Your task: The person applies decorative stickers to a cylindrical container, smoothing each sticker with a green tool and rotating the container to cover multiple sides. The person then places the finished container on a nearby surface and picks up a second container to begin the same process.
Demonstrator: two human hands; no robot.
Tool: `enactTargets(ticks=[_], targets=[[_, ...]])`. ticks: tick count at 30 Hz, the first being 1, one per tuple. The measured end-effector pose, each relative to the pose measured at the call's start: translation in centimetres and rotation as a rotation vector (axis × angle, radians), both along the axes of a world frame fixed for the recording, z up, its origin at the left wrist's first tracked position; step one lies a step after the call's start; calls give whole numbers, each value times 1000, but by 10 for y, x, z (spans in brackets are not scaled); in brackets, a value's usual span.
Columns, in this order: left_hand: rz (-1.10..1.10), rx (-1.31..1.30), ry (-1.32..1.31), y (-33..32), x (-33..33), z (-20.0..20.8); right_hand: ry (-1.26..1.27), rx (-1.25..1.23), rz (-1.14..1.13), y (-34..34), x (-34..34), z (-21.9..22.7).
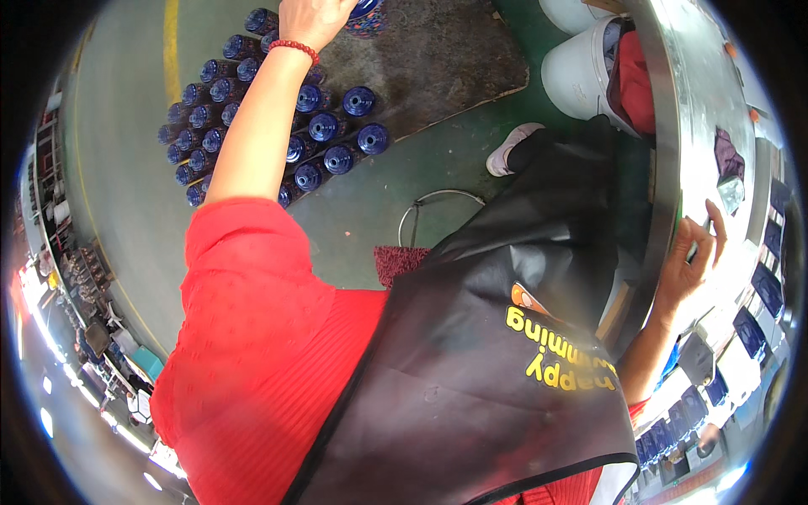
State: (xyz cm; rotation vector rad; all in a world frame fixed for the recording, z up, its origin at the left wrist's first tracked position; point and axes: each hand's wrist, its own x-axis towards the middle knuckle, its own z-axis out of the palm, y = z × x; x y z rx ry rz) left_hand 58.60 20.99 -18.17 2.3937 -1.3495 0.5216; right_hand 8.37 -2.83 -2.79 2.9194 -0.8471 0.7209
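Observation:
My left arm stretches away to the top edge, with a red bead bracelet at the wrist. My left hand (316, 21) is partly cut off there, beside a glass-like jar (367, 18) with a blue top and speckled sides. Its fingertips are out of view, so I cannot tell whether it grips the jar. Below and left of it, many dark jars with blue tops (323, 127) stand in rows on the floor. On the right, my right hand (692, 261) is at the metal bench (665, 109), fingers apart, with nothing visible in them.
A brown board (438, 59) lies on the green floor. White buckets (576, 76), one with red cloth (635, 80), stand by the bench. A dark cloth (728, 156) lies on the bench top. Near my apron are a wire hoop (412, 215) and a maroon shaggy pad (397, 264).

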Motion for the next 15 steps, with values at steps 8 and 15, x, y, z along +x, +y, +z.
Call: enactTargets(ticks=[8, 15], targets=[[350, 214, 261, 29, 38, -150, 123, 29, 24, 1, 7, -7], [538, 418, 531, 53, 39, -230, 146, 71, 19, 4, 4, -4]])
